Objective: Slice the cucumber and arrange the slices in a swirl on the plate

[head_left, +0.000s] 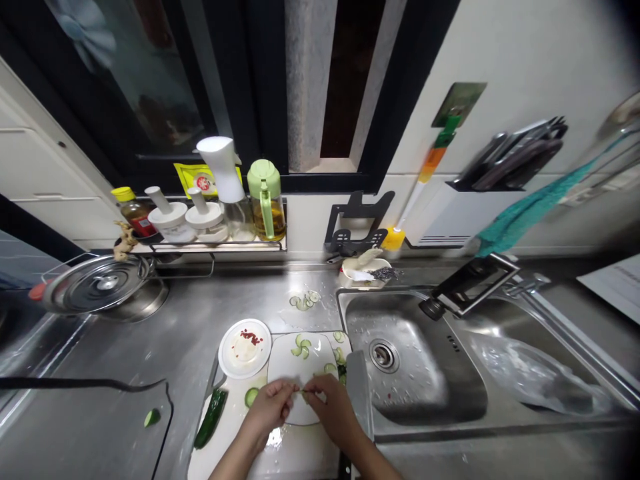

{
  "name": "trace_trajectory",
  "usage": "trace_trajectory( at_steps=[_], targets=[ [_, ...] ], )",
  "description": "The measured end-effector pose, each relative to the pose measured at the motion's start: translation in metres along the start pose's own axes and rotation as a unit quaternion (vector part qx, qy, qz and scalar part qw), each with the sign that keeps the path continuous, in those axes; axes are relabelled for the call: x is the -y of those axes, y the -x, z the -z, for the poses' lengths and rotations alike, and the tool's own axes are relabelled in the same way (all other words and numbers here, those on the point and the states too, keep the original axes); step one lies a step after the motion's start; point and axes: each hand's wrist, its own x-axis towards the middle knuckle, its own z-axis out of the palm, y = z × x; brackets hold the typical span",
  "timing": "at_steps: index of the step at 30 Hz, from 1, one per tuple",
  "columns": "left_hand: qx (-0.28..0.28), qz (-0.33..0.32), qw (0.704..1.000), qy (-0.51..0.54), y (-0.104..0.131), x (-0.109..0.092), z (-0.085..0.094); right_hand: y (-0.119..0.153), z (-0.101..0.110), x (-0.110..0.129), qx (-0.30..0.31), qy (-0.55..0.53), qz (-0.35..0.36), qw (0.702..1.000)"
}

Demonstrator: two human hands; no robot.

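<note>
Over the near half of a square white plate [281,357], my left hand [273,408] and my right hand [327,405] meet at the fingertips. Both are closed in a pinch on a thin cucumber slice [300,391], mostly hidden by the fingers. Several cucumber slices [301,346] lie fanned at the plate's far side. A cut cucumber piece [251,397] rests left of my left hand on the white cutting board [235,427], beside a dark green cucumber length [211,418]. Along the board's right edge lies a wide grey blade [357,383], with more slices [339,353] next to it.
A round white plate [245,365] with small red bits overlaps the board's far left. Cucumber offcuts [304,301] lie on the steel counter beyond. To the right is a sink [425,353]; a lidded pan [107,287] and a cucumber end [152,418] are left.
</note>
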Motion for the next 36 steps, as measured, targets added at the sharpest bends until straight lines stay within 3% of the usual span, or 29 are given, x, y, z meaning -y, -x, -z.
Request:
trace_trajectory(
  at_steps=[3,7,10,17,22,26,36],
  targets=[
    [0.022,0.065,0.996,0.065,-0.004,0.003,-0.011,0.004,0.007,-0.003,-0.007,0.000,0.020,1.000],
    [0.054,0.062,0.990,0.117,-0.012,0.006,-0.020,0.010,0.014,-0.007,0.001,0.002,0.022,1.000],
    [0.037,0.052,0.992,0.110,-0.021,0.007,-0.024,0.015,0.014,-0.015,-0.009,0.002,-0.004,1.000],
    [-0.009,-0.084,0.994,-0.067,-0.041,0.000,-0.038,0.020,0.009,-0.040,-0.047,0.021,-0.101,0.994],
    [-0.057,-0.158,0.951,-0.259,-0.049,-0.013,-0.049,0.009,0.014,-0.041,-0.046,0.067,-0.108,0.991],
    [-0.072,-0.178,0.922,-0.335,-0.052,-0.021,-0.054,0.002,0.016,-0.034,-0.043,0.136,-0.124,0.982],
    [-0.072,-0.186,0.892,-0.405,-0.059,-0.025,-0.059,-0.004,0.015,-0.024,-0.040,0.228,-0.145,0.962]
  ],
)
